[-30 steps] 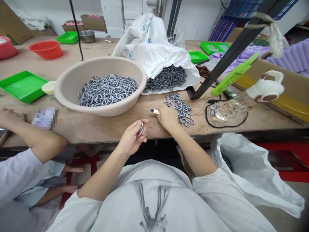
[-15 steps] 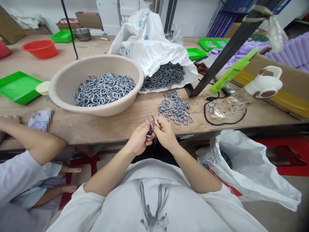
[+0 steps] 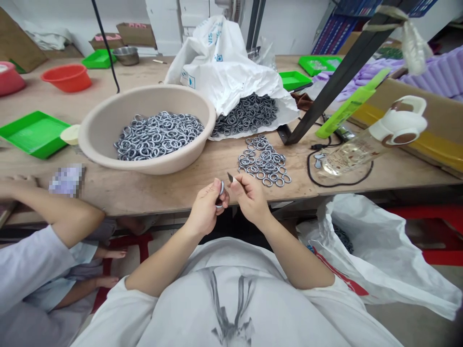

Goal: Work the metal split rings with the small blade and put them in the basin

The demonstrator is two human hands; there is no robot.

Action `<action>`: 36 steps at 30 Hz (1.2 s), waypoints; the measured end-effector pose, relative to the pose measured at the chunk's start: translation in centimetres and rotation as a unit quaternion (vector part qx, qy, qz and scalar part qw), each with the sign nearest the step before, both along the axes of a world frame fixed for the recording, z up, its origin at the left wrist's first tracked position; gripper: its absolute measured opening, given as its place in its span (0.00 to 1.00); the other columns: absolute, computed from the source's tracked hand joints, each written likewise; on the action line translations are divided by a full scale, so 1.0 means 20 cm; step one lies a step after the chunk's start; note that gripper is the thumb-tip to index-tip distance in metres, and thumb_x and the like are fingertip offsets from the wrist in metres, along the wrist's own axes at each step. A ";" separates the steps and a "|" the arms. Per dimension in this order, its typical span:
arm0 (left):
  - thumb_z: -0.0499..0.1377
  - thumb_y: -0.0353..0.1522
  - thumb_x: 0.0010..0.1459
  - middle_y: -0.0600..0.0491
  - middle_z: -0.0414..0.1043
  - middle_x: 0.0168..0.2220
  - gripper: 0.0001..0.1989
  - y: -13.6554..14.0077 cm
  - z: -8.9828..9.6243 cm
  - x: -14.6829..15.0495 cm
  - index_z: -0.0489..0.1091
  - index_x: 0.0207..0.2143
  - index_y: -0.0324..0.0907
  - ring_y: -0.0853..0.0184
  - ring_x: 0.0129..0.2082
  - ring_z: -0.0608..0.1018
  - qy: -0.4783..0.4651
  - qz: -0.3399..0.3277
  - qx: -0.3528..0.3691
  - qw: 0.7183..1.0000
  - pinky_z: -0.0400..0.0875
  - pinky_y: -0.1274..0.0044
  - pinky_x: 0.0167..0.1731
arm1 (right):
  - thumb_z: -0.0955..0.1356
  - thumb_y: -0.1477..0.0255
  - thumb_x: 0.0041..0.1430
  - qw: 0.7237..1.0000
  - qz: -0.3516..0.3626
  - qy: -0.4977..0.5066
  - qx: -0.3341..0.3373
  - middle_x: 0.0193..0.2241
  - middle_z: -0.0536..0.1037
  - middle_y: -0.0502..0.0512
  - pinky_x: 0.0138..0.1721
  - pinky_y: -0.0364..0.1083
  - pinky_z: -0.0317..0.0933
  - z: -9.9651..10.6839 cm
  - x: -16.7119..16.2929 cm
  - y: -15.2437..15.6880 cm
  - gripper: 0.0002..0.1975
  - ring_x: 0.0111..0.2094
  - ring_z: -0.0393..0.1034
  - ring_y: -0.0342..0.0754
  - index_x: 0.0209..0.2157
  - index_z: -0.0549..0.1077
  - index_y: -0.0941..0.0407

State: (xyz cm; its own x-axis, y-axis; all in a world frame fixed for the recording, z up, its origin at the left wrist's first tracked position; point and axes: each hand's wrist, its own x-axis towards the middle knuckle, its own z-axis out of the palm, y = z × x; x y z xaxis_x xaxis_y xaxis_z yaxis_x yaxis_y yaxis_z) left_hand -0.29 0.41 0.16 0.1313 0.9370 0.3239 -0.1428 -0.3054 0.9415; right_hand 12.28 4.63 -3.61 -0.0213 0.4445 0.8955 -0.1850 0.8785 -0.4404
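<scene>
Between the thumb and fingers of my left hand point(image 3: 207, 207) is a grey ring point(image 3: 220, 192), partly covered by the fingers. My right hand point(image 3: 252, 200) grips a small knife with a dark pointed blade point(image 3: 230, 177); its handle is mostly hidden in the fist. Both hands are close together just over the table's front edge, with a small gap between ring and blade. Beyond my right hand lies a loose pile of grey rings point(image 3: 265, 164). A large beige basin point(image 3: 144, 168) of similar rings stands to the left, beside a white sack point(image 3: 231, 72) spilling darker rings.
A clear bottle point(image 3: 343, 156) leans at the right near a black cable and a dark metal post point(image 3: 325, 91). An open white sack point(image 3: 383, 255) is low at my right. At the left are a green tray point(image 3: 34, 132) and another person's arm point(image 3: 61, 202).
My hands have drawn slightly apart, and the knife blade has come away from the ring. The whole view has shifted a little.
</scene>
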 end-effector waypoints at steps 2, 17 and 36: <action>0.65 0.54 0.53 0.57 0.58 0.18 0.29 -0.01 0.01 0.00 0.59 0.24 0.39 0.78 0.16 0.57 -0.020 0.015 -0.001 1.000 0.49 0.86 0.14 | 0.61 0.54 0.76 0.993 -0.092 -0.058 0.053 0.30 0.71 0.55 0.37 0.42 0.57 -0.01 0.02 -0.03 0.28 0.33 0.66 0.43 0.30 0.72 0.61; 0.63 0.50 0.57 0.55 0.58 0.16 0.28 -0.07 -0.02 -0.02 0.59 0.21 0.39 0.77 0.16 0.60 0.052 -0.068 -0.023 0.996 0.51 0.84 0.16 | 0.60 0.53 0.75 0.955 -0.254 -0.107 -0.110 0.24 0.66 0.52 0.30 0.43 0.46 -0.04 0.12 0.21 0.29 0.27 0.60 0.43 0.27 0.66 0.61; 0.69 0.46 0.47 0.53 0.69 0.24 0.23 0.05 0.09 -0.11 0.64 0.25 0.38 0.76 0.16 0.65 0.011 0.043 -0.029 0.999 0.52 0.86 0.10 | 0.61 0.63 0.73 0.983 -0.044 -0.141 -0.105 0.28 0.69 0.51 0.32 0.42 0.55 0.05 0.16 0.11 0.16 0.27 0.63 0.43 0.38 0.68 0.61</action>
State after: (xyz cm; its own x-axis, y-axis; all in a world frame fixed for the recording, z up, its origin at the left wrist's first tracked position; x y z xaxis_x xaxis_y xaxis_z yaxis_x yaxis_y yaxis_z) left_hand -2.39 1.43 1.97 0.0570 0.9622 0.2664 -0.0971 -0.2603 0.9606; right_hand 15.57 6.75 -2.51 -0.2085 0.6309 0.7473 0.0424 0.7692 -0.6375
